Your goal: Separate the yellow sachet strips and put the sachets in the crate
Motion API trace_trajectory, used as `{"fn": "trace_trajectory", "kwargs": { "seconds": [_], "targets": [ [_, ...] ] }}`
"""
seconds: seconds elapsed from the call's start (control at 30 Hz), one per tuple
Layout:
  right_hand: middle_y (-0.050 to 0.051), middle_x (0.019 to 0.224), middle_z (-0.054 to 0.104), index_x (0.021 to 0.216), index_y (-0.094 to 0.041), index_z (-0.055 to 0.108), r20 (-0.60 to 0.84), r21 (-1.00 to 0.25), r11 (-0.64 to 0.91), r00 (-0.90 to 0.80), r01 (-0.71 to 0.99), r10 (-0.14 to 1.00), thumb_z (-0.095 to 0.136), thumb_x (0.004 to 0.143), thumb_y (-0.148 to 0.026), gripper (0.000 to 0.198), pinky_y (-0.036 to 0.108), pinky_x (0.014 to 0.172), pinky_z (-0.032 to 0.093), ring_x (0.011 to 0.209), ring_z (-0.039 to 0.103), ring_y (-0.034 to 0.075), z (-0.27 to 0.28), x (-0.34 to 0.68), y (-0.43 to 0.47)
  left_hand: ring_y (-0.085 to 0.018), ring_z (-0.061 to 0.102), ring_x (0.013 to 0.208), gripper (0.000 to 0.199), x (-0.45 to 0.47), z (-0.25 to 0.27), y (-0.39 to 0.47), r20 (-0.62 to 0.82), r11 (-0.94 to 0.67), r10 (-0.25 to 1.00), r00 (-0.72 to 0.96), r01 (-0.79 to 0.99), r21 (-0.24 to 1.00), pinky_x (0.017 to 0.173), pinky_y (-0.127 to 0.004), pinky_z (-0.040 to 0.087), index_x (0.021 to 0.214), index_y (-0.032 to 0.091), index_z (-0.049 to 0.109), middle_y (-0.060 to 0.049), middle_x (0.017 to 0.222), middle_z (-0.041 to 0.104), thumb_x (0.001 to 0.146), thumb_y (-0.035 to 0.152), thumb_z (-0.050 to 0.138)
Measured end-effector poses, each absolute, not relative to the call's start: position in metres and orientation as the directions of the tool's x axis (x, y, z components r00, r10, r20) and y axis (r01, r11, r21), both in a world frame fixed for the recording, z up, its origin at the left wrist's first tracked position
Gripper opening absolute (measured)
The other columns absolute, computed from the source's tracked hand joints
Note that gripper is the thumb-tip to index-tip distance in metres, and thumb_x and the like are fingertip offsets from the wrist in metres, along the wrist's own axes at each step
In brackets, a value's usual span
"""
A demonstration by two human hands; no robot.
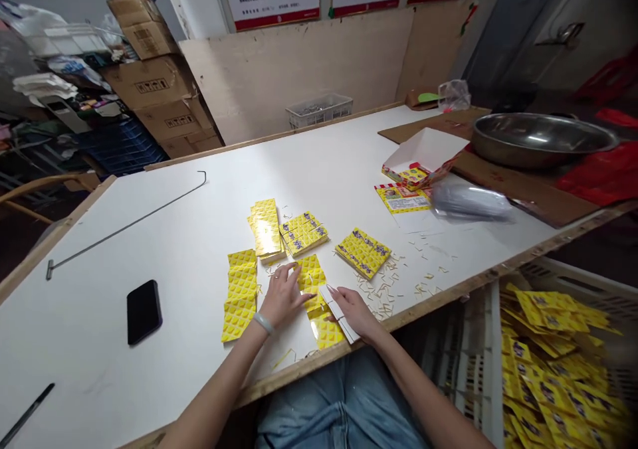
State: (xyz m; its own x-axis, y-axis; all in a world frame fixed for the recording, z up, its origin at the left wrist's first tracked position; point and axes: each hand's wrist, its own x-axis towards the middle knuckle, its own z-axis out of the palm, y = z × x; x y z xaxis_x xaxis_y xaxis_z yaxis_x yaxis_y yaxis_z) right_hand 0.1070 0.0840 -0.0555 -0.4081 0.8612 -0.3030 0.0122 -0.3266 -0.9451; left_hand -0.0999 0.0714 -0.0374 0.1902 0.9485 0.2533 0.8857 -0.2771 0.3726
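Note:
My left hand (283,293), with a pale band at the wrist, reaches over a yellow patterned card sheet (310,268); its thumb and fingers are apart. Near the table's front edge, my right hand (353,311) grips a small stack of cards (335,311), white side showing. Under that stack lies another yellow piece (326,329). Left of my hands is a row of yellow sheets (240,293), with a taller yellow stack (266,226) behind. Two yellow stacks with purple figures, one in the middle (304,232) and one at right (363,252), lie beyond my hands.
Small paper offcuts (383,286) litter the table (189,236). A black phone (143,311) and a thin metal rod (129,223) lie left. An open printed box (423,157), clear plastic sleeves (471,202) and a metal basin (541,140) stand right. Below, a crate (491,362) holds yellow packets.

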Motion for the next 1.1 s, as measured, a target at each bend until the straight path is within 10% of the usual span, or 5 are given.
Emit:
{"fn": "trace_trajectory", "kwargs": {
  "seconds": [0.23,0.43,0.8,1.1],
  "targets": [
    [-0.001,0.058,0.049,0.067,-0.02,0.043,-0.042,-0.882,0.099,-0.285,0.461,0.958,0.032,0.09,-0.055,0.043,0.024,0.052,0.036,0.055,0.044,0.013,-0.04,0.11,0.088,-0.023,0.047,0.1,0.018,-0.08,-0.058,0.074,0.277,-0.279,0.949,0.151,0.811,0.514,0.086,-0.041,0.042,0.096,0.02,0.062,-0.008,0.108,0.055,0.084,0.032,0.056],
    [0.006,0.066,0.061,0.083,-0.018,0.052,0.02,-0.379,0.361,-0.383,0.852,0.924,0.026,0.096,-0.038,0.035,0.026,0.053,0.025,0.059,0.055,0.017,-0.024,0.088,0.113,-0.02,0.049,0.092,0.021,-0.078,-0.062,0.071,0.322,-0.301,0.939,0.121,0.739,0.602,0.081,-0.038,0.044,0.088,0.02,0.068,-0.008,0.097,0.057,0.089,0.022,0.047],
    [0.011,0.072,0.068,0.094,-0.018,0.056,-0.113,0.025,0.441,-0.435,0.897,0.893,0.02,0.097,-0.04,0.041,0.026,0.05,0.028,0.063,0.065,0.022,-0.028,0.066,0.122,-0.02,0.047,0.092,0.017,-0.082,-0.065,0.072,0.285,-0.267,0.952,0.107,0.743,0.614,0.082,-0.036,0.044,0.089,0.019,0.068,-0.007,0.097,0.057,0.087,0.024,0.051],
    [0.013,0.073,0.067,0.096,-0.017,0.054,-0.209,0.1,0.531,-0.504,0.842,0.838,0.022,0.098,-0.032,0.036,0.028,0.053,0.035,0.066,0.066,0.025,-0.019,0.053,0.124,-0.021,0.047,0.091,0.014,-0.082,-0.063,0.075,0.258,-0.258,0.959,0.114,0.723,0.641,0.081,-0.036,0.042,0.086,0.019,0.065,-0.007,0.097,0.057,0.085,0.021,0.052]
  ]
}}
